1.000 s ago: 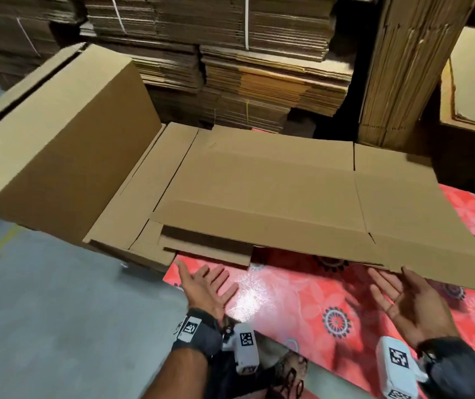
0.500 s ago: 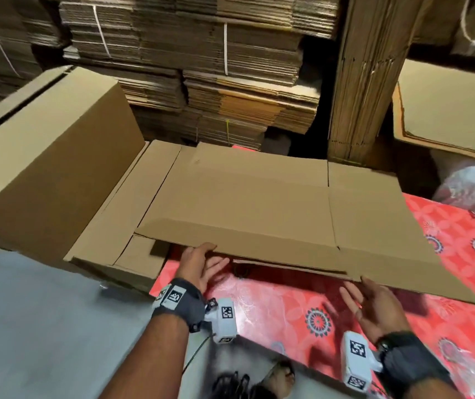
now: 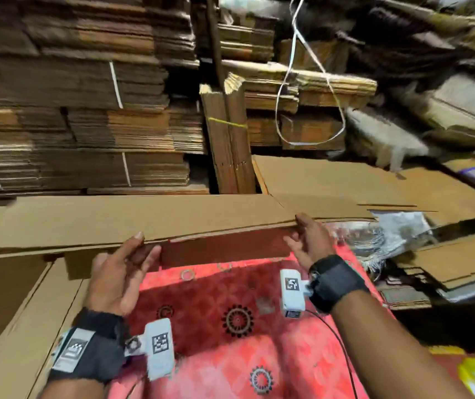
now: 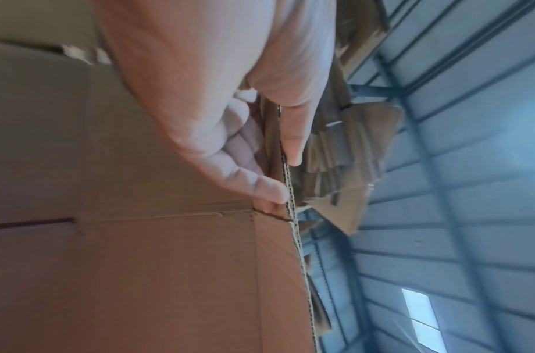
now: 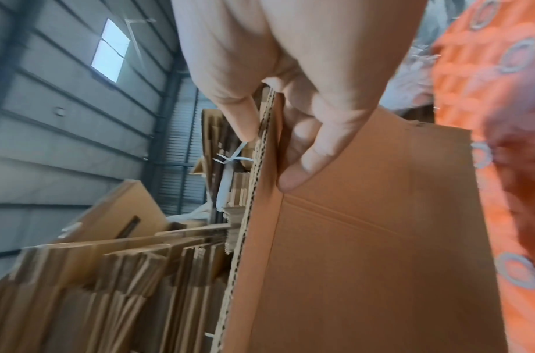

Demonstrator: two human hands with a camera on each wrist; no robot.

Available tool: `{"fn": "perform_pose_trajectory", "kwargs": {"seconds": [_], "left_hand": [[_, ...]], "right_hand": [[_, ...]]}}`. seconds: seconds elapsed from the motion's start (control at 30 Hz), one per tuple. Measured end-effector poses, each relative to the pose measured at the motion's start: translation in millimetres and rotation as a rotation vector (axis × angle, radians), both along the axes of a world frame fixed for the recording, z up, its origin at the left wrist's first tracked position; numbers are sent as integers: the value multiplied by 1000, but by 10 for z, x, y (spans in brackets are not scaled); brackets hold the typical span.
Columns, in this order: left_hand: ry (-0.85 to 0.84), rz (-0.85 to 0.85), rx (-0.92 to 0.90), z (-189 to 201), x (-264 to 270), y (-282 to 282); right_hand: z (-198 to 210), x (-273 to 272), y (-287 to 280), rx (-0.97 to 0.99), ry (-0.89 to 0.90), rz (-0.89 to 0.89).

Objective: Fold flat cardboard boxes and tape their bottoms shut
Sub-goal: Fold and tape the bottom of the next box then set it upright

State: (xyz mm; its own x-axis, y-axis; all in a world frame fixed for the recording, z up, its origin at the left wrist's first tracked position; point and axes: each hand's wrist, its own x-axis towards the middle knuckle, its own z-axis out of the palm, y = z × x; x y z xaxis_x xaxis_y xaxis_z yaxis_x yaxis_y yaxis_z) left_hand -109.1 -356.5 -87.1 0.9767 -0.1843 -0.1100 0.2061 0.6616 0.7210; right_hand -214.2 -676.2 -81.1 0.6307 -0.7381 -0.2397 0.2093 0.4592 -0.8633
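Observation:
A flat, unfolded cardboard box (image 3: 132,220) is lifted by its near edge above the red patterned mat (image 3: 230,318). My left hand (image 3: 124,269) pinches that edge, thumb on top and fingers underneath; the left wrist view shows the corrugated edge (image 4: 290,191) between thumb and fingers (image 4: 260,184). My right hand (image 3: 308,240) pinches the same edge further right, thumb over it. In the right wrist view the cardboard (image 5: 366,238) runs between its thumb and fingers (image 5: 308,162). No tape is in view.
Another flat cardboard sheet (image 3: 29,326) lies at lower left. Strapped stacks of flat cardboard (image 3: 81,133) fill the back. An upright bundle (image 3: 227,145) stands behind the box. Loose sheets (image 3: 446,263) and crumpled plastic (image 3: 388,234) lie at right.
Both hands went from open palms near the box's front edge to pinching it, and lifted that edge up. The head view swung upward and to the right.

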Motion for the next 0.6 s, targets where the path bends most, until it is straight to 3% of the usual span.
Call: {"fn": "perform_pose_trajectory", "kwargs": {"seconds": [0.3, 0.47, 0.6], "left_hand": [[-134, -104, -64, 868, -217, -791], [-214, -259, -46, 1290, -525, -1749], [-258, -351, 3, 1389, -802, -2764]], "right_hand": [[637, -464, -757, -82, -138, -117], [836, -1023, -1588, -66, -260, -259], [846, -1513, -2394, -2, -362, -446]]}}
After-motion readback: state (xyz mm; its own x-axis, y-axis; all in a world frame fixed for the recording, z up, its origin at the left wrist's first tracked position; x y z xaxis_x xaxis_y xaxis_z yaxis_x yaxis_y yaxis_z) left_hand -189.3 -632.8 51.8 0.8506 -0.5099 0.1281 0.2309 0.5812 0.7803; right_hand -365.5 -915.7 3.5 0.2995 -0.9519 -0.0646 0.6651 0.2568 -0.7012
